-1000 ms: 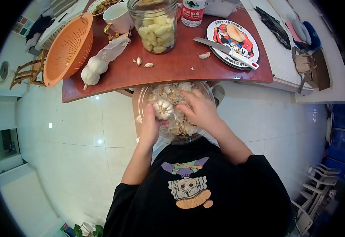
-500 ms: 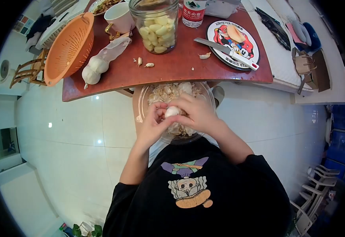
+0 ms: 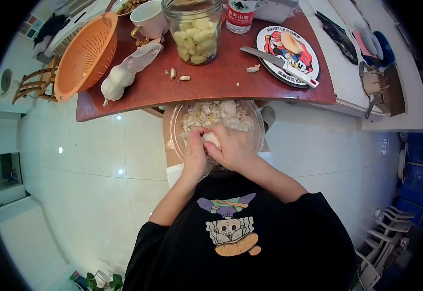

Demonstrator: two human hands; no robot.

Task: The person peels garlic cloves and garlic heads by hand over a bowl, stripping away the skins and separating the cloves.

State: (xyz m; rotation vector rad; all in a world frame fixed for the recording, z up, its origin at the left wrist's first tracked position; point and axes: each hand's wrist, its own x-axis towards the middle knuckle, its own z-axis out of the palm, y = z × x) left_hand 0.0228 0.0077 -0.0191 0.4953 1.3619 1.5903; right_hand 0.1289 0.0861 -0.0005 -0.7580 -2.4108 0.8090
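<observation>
A white garlic bulb [image 3: 212,139] is between my two hands, partly covered by the fingers. My left hand [image 3: 195,151] is closed on its left side, and my right hand [image 3: 232,145] wraps over it from the right. Beneath them is a clear plastic bowl [image 3: 258,121] on my lap, holding a heap of papery garlic skins [image 3: 216,114]. On the table just beyond, several loose cloves lie about, among them one clove [image 3: 185,78] and another clove [image 3: 253,69]. A glass jar [image 3: 192,17] behind them contains many peeled cloves [image 3: 197,41].
On the red-brown table [image 3: 211,89], an orange colander [image 3: 83,60] tilts at the left beside netted garlic bulbs [image 3: 119,82]. A white mug [image 3: 149,20] and a water bottle [image 3: 241,18] flank the jar. At right, a knife [image 3: 281,64] rests across a cartoon plate [image 3: 312,53].
Both hands have drawn closer together around the garlic bulb and sit slightly lower. The right fingers now cover more of it, and more of the skins in the bowl show.
</observation>
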